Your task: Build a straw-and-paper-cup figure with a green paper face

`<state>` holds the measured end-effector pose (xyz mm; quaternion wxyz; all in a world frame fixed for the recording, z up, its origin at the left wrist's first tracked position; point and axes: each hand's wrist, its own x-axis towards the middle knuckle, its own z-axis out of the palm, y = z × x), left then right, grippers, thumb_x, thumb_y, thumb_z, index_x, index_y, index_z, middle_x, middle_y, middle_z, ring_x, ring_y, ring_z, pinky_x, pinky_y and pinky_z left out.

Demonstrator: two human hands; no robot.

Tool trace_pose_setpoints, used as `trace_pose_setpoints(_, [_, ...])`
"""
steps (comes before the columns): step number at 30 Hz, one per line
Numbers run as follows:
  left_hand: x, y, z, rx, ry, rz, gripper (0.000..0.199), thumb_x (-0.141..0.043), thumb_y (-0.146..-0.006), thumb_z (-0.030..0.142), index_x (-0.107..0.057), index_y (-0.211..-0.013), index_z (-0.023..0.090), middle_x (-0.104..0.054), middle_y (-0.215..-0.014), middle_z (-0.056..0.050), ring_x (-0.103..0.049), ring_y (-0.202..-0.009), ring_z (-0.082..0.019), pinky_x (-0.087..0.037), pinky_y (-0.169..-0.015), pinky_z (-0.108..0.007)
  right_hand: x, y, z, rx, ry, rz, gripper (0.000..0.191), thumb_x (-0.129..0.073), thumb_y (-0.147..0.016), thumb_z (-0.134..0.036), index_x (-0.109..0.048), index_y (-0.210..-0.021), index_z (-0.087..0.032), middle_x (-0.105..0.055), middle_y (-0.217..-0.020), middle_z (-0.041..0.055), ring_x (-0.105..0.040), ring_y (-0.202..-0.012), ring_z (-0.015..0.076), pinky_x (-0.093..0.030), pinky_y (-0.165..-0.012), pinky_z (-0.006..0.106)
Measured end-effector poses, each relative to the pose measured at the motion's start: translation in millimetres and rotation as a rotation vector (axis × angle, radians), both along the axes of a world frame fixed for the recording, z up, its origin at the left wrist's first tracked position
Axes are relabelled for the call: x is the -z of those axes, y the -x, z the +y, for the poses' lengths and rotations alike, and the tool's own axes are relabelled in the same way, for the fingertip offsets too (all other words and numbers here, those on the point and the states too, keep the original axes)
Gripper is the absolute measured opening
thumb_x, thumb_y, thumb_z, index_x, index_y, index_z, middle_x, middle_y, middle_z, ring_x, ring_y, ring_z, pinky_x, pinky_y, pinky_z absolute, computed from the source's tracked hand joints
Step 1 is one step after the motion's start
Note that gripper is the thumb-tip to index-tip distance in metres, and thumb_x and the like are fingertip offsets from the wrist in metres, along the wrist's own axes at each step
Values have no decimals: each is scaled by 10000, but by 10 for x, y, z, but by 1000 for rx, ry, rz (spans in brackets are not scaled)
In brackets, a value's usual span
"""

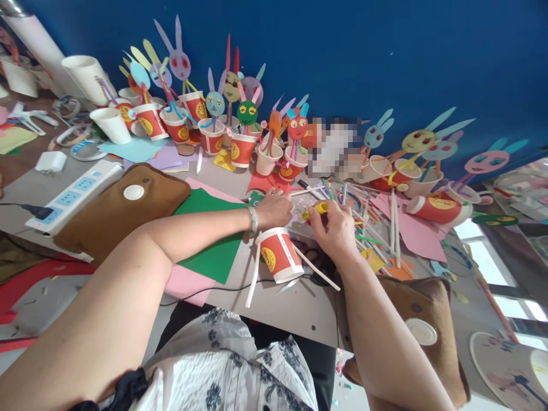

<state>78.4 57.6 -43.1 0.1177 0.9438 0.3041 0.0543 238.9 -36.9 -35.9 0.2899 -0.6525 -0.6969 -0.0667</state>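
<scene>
A red and white paper cup (281, 255) stands near the table's front edge, with white paper strips sloping down from both sides. Just behind its rim is my left hand (275, 209), fingers curled down; what they hold, if anything, is too small to make out. My right hand (336, 228) pinches a small rolled yellow piece (321, 208) between thumb and fingers, to the right of the cup. Green paper (209, 234) lies under my left forearm, over pink paper (192, 285).
Cups with paper rabbit figures (247, 114) line the back along a blue wall. A power strip (79, 194) and a brown cushion (124, 211) lie left. Coloured sticks and scraps (372, 222) cover the right side, near another brown cushion (440, 302). A black cable crosses the front.
</scene>
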Motion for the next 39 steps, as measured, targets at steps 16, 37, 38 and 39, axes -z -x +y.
trace_pose_setpoints(16, [22, -18, 21, 10, 9, 9, 343, -416, -943, 202, -745, -1005, 127, -685, -1204, -173, -583, -1188, -325, -381, -1060, -505, 91, -28, 41, -149, 96, -195, 197, -449, -999, -377, -527, -920, -214, -676, -711, 66, -601, -662, 244, -413, -893, 428])
trace_pose_setpoints(37, [18, -23, 24, 16, 13, 11, 350, -417, -948, 226, -746, -1014, 126, -680, -1216, -185, -580, -1200, -344, -381, -1061, -529, 73, 45, 33, -181, 107, -217, 209, -418, -1017, -366, -547, -950, -216, -686, -708, 54, -588, -664, 241, -391, -883, 409])
trace_pose_setpoints(38, [18, -23, 25, 15, 12, 10, 346, -421, -945, 224, -745, -1020, 127, -681, -1216, -185, -579, -1203, -345, -382, -1060, -529, 76, 40, 34, -180, 114, -227, 211, -418, -1016, -368, -547, -948, -215, -681, -697, 53, -586, -661, 242, -390, -887, 413])
trace_pose_setpoints(39, [18, -23, 25, 16, 11, 12, 345, -422, -943, 220, -744, -1024, 127, -681, -1218, -184, -578, -1205, -344, -382, -1061, -529, 78, 31, 34, -173, 117, -235, 213, -421, -1014, -371, -548, -943, -214, -678, -694, 57, -588, -662, 243, -389, -890, 416])
